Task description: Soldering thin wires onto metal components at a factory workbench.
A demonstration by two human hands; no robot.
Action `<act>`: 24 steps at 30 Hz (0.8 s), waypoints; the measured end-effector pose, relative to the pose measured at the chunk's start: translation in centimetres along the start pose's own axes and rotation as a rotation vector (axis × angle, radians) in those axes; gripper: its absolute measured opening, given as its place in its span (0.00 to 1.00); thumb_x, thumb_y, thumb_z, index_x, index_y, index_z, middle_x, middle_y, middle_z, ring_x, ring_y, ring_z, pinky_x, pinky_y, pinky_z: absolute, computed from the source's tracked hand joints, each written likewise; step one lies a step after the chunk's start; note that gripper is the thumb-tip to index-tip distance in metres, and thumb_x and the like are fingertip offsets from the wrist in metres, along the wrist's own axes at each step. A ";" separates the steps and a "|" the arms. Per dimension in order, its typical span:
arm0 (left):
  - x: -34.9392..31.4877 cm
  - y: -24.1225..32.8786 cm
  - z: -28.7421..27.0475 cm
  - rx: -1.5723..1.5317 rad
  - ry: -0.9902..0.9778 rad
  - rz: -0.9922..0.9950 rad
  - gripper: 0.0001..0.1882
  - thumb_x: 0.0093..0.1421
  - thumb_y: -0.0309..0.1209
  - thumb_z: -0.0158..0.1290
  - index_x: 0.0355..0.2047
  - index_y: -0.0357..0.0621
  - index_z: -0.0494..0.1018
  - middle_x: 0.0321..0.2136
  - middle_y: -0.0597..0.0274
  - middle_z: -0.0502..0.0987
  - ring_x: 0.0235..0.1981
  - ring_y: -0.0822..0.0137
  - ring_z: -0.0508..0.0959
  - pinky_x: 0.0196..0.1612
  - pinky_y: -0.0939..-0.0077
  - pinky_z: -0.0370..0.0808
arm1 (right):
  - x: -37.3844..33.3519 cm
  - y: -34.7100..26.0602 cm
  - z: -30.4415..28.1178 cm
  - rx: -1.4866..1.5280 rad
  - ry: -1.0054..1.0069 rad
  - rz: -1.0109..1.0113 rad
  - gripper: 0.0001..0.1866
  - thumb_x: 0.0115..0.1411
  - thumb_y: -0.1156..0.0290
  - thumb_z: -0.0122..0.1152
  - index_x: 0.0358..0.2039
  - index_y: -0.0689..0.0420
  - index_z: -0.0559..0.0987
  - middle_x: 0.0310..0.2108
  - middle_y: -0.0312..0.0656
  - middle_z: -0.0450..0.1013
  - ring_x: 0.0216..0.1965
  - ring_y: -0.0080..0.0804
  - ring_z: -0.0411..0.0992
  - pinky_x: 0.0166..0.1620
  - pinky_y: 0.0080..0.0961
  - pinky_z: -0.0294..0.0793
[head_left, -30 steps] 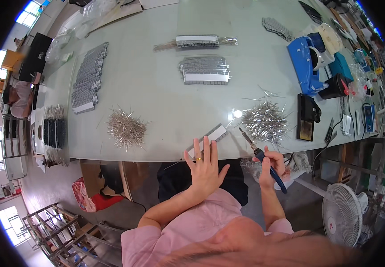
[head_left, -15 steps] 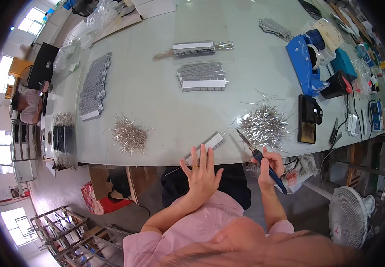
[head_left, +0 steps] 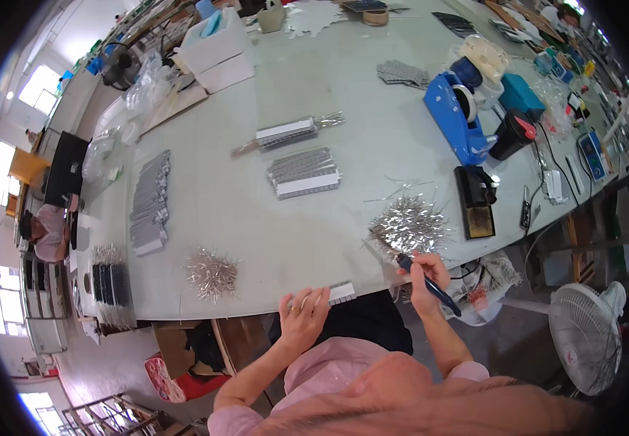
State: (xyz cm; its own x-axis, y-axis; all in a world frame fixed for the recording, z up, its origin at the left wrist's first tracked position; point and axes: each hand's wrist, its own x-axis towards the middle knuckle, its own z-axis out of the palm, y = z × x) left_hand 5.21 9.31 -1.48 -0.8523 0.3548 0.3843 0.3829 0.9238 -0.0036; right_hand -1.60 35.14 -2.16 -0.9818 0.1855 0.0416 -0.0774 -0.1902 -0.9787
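Observation:
At the table's front edge my left hand [head_left: 304, 317] has its fingers bent over a short grey segmented strip with a white top [head_left: 341, 292]. The strip's right end shows past the fingers; the rest is under them. My right hand [head_left: 426, 280] grips a soldering iron [head_left: 438, 292] by its dark blue handle. Its metal tip points up and left, at the lower left side of a pile of shiny metal wire leads [head_left: 412, 224]. Left of my left hand lies a second pile of thin leads [head_left: 213, 274].
Stacked grey strips [head_left: 303, 173] and a bundle with wires [head_left: 285, 133] lie mid-table; more strips [head_left: 150, 203] lie left. At right stand an iron stand with sponge [head_left: 477, 203], a blue tape dispenser [head_left: 453, 120] and a black cup [head_left: 512, 136]. A fan [head_left: 583, 338] stands lower right.
The left hand has gone from spread fingers to bent ones on the strip, which now lies flatter along the edge. The iron's tip has moved to the wire pile. The whole view has shifted.

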 end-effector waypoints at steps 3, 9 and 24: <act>1.8 -1.6 -1.6 -0.067 -0.026 0.109 0.21 0.51 0.32 0.63 0.47 0.52 0.74 0.41 0.72 0.75 0.46 0.69 0.75 0.58 0.56 0.61 | 1.1 0.0 -0.5 -0.087 0.045 -0.092 0.01 0.63 0.80 0.52 0.35 0.61 0.70 0.30 0.40 0.73 0.27 0.28 0.78 0.58 0.31 0.69; 14.0 -9.2 -3.1 -0.245 0.056 0.122 0.14 0.53 0.25 0.54 0.42 0.43 0.76 0.34 0.62 0.78 0.40 0.60 0.77 0.46 0.61 0.71 | 2.8 0.7 -0.7 -0.024 0.203 -0.126 0.02 0.64 0.79 0.54 0.37 0.62 0.72 0.35 0.41 0.72 0.30 0.24 0.75 0.39 0.23 0.79; 29.5 -22.0 11.2 0.013 0.290 0.320 0.15 0.57 0.31 0.56 0.45 0.45 0.74 0.41 0.63 0.78 0.46 0.62 0.76 0.52 0.63 0.70 | 3.2 3.3 -1.2 -0.309 0.169 -0.259 0.02 0.61 0.82 0.56 0.34 0.63 0.72 0.27 0.35 0.69 0.30 0.15 0.67 0.47 0.19 0.72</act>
State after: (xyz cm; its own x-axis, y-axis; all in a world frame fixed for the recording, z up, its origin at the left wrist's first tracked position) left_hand -32.35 1.08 -0.38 -0.5553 0.5703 0.6053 0.6058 0.7760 -0.1753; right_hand -4.83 36.31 -5.54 -0.8925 0.3496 0.2848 -0.2359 0.1763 -0.9556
